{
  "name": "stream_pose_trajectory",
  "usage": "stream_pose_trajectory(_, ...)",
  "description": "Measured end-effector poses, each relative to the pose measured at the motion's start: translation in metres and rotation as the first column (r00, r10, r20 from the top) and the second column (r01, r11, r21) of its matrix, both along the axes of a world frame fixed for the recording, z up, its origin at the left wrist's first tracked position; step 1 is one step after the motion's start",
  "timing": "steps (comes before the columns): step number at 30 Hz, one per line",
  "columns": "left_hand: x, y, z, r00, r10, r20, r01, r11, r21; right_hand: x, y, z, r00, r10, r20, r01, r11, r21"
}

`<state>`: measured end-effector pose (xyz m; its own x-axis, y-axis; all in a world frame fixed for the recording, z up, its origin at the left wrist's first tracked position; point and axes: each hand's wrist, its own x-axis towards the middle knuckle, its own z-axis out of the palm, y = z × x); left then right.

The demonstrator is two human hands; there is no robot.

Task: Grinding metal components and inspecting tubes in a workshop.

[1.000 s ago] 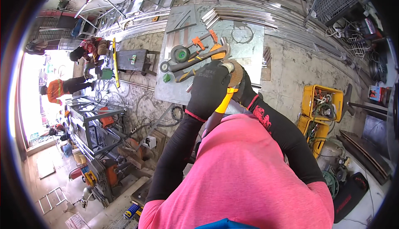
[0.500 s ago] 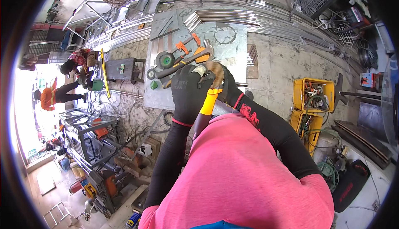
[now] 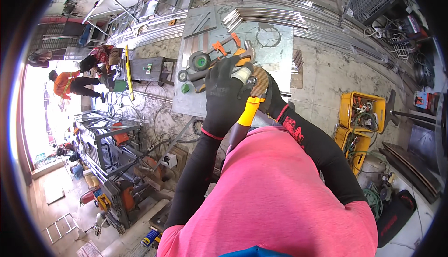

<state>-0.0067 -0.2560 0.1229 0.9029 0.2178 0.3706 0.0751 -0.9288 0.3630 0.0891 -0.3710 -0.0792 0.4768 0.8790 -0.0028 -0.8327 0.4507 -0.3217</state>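
Note:
In front of my chest is an angle grinder (image 3: 250,111) with a yellow collar and dark body, its rear end against my pink shirt. Its brown abrasive disc (image 3: 261,80) faces up, with a metal hub (image 3: 252,79) at the centre. My left hand (image 3: 225,96), black-gloved, is closed at the disc's left side, its thumb near the hub; the fingertips are partly hidden. Around the grinder's head and the disc's far edge wraps my right hand (image 3: 274,93), mostly hidden by the disc. Just beyond lie a hammer (image 3: 248,51) and an orange clamp (image 3: 219,47).
The metal-topped table (image 3: 275,51) bears a tool with a green-centred wheel (image 3: 199,62), a wire ring (image 3: 269,36) and several metal tubes (image 3: 270,16). Yellow crates (image 3: 364,112) stand right. Two people (image 3: 70,83) work far left, past a steel frame (image 3: 107,140).
The whole view has shifted, so the scene sits further right. My left hand's fingers have moved off the disc's centre, and the metal hub now shows.

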Motion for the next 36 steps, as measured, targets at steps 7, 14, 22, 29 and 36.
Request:
stream_pose_trajectory(7,-0.003,-0.001,-0.006,0.994,0.055,-0.092,-0.056,0.998,-0.013,0.002,0.002,0.003,0.967,0.131,-0.216,-0.117,0.990,0.079)
stream_pose_trajectory(14,0.000,0.004,-0.003,0.995,-0.049,-0.090,0.057,0.995,0.086,0.003,0.005,-0.008,0.996,0.054,-0.066,-0.050,0.997,0.060)
stream_pose_trajectory(22,-0.002,0.002,0.008,0.985,0.061,-0.161,-0.050,0.996,0.071,0.002,0.001,0.011,0.955,0.143,-0.260,-0.128,0.989,0.074)
stream_pose_trajectory(29,0.001,0.003,0.011,0.993,0.016,-0.114,-0.013,1.000,0.024,0.003,0.003,-0.002,0.997,0.067,-0.048,-0.070,0.997,-0.045)
stream_pose_trajectory(36,0.005,0.004,0.008,0.995,-0.015,-0.101,0.022,0.997,0.067,0.005,0.004,-0.021,0.979,0.127,-0.160,-0.100,0.980,0.170)
